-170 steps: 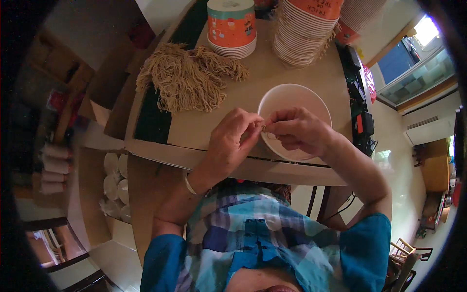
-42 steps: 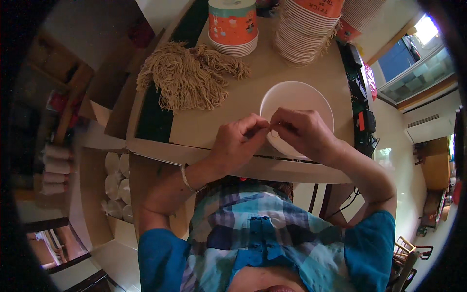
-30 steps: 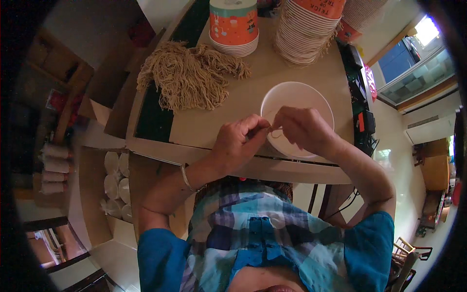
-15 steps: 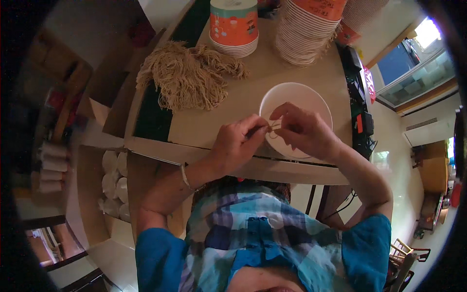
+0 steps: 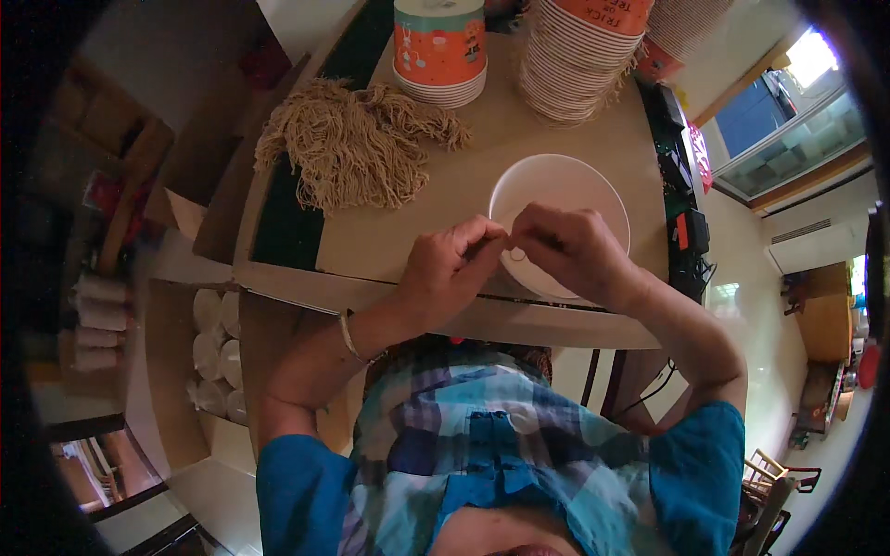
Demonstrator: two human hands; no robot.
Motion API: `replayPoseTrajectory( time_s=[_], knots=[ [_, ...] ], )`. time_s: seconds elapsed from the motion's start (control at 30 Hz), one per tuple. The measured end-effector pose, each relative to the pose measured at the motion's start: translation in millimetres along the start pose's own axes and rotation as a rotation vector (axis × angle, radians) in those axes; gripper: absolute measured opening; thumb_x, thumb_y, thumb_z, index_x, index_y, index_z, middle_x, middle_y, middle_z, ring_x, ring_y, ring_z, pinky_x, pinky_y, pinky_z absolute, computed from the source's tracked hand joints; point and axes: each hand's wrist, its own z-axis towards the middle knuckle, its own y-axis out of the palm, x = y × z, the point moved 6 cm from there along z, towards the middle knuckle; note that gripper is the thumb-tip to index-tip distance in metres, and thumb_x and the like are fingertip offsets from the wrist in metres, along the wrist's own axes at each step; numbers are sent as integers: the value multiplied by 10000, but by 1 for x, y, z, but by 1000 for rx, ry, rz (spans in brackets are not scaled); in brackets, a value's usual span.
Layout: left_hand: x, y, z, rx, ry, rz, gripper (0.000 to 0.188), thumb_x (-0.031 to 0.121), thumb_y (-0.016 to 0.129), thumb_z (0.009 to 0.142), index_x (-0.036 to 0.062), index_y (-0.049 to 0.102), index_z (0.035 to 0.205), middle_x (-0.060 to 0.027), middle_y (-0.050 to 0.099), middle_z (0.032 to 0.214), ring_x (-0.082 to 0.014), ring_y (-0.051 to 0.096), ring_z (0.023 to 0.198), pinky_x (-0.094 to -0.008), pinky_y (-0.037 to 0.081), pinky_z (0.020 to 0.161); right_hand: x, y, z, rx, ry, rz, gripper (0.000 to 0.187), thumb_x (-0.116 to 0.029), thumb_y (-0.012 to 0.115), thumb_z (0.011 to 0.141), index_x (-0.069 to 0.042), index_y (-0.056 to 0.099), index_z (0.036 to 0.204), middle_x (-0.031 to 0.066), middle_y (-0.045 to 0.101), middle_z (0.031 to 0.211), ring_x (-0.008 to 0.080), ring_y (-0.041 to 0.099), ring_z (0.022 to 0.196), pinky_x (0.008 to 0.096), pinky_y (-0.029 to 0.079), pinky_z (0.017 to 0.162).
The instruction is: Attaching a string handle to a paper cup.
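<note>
My left hand and my right hand meet fingertip to fingertip, pinching a thin tan string between them. A small loop of the string shows just under the fingertips; the rest is hidden by my fingers. Beneath my right hand stands a white paper bucket, its round opening facing up, close to the table's near edge. My right hand hangs over that opening, and my left hand is just left of the rim. Farther left lies a loose heap of cut tan strings.
Behind the strings stands an orange and green stack of paper buckets. A taller stack with white rims is right of it. Black devices line the table's right side. On the left, an open carton holds white rolled items.
My right fingers, spread a little before, have closed in against my left fingertips. The string loop is now mostly covered.
</note>
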Motion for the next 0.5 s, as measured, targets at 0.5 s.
replayPoseTrajectory(
  time_s=[0.5],
  knots=[
    [-4, -3, -6, -29, 29, -114, 159, 88, 618, 927, 19, 615, 1070, -76, 679, 935, -105, 642, 809, -266, 533, 722, 20, 2, 4, -14, 148, 180, 87, -101, 644, 873, -14, 634, 881, 24, 556, 676, 65, 488, 661, 266, 439, 582]
  ],
)
